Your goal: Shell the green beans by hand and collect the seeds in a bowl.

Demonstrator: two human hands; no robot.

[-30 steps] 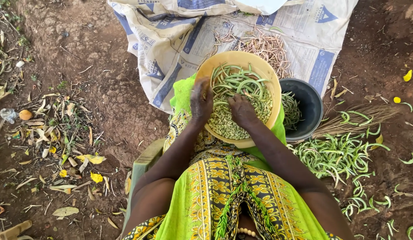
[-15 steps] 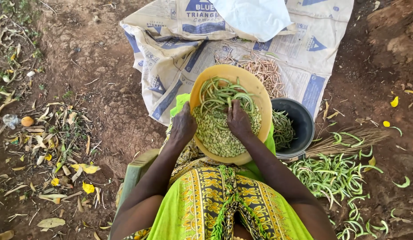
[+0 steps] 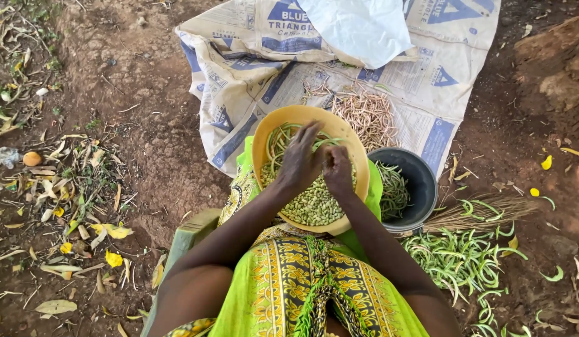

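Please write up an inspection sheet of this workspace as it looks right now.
Surface: bare dirt ground, printed sack spread on it.
Job's things: yellow bowl on the lap, holding shelled beans and green pods.
Clutter: dark bucket of pods, dry pods on the sack, pile of empty green pods, dry leaves.
Grippers: left hand and right hand together over the bowl.
Cables: nothing seen.
Surroundings: white bag, grass broom.

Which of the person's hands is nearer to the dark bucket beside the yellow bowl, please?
The right hand. It is over the yellow bowl on the side facing the dark bucket; the left hand is over the bowl's middle, farther from the bucket.
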